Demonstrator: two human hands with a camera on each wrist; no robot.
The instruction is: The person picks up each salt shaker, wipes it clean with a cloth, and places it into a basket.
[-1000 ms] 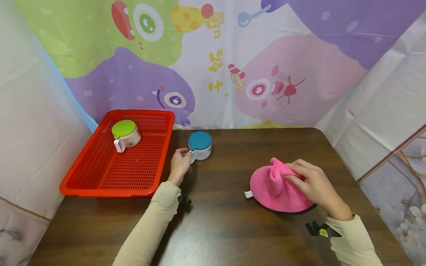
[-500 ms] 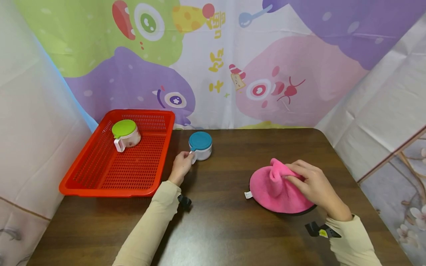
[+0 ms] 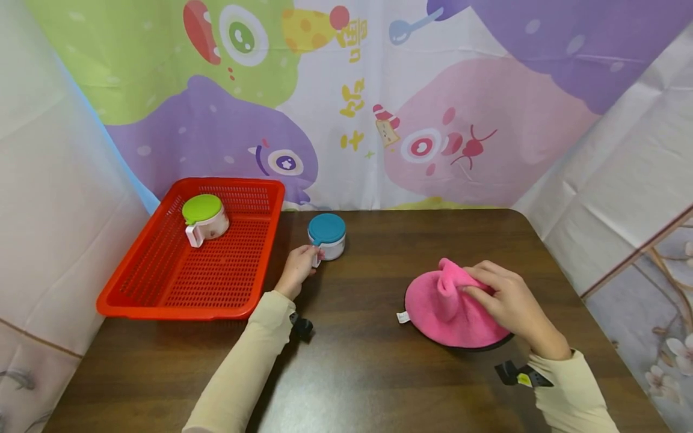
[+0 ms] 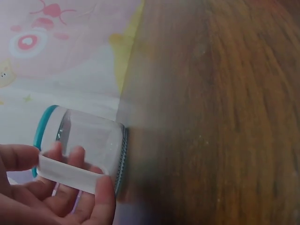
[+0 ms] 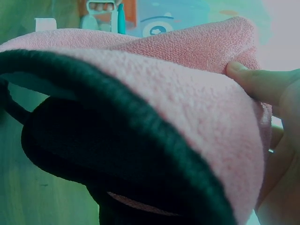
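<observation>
A round white jar (image 3: pixel 331 248) with a teal lid stands at the back middle of the table. My left hand (image 3: pixel 296 268) grips it by the side handle; in the left wrist view several fingers pass through the white handle (image 4: pixel 70 173), with the thumb near the lid. To the right, my right hand (image 3: pixel 505 300) pinches up the middle of a round pink terry cloth (image 3: pixel 435 313) with black trim and a white label. Its lower part spreads over the table. The right wrist view shows the thumb (image 5: pixel 262 82) on the fold and black material under the cloth.
A red slotted plastic basket (image 3: pixel 181 313) stands at the left. Inside it, toward the back, sits a similar jar (image 3: pixel 210 222) with a green lid. The brown wooden table (image 3: pixel 352 373) ends at a printed curtain (image 3: pixel 346 174) behind the jar.
My left hand's fingers have slid further in around the jar's handle, and the jar appears nearly unmoved. My right hand and the pink cloth stay almost still.
</observation>
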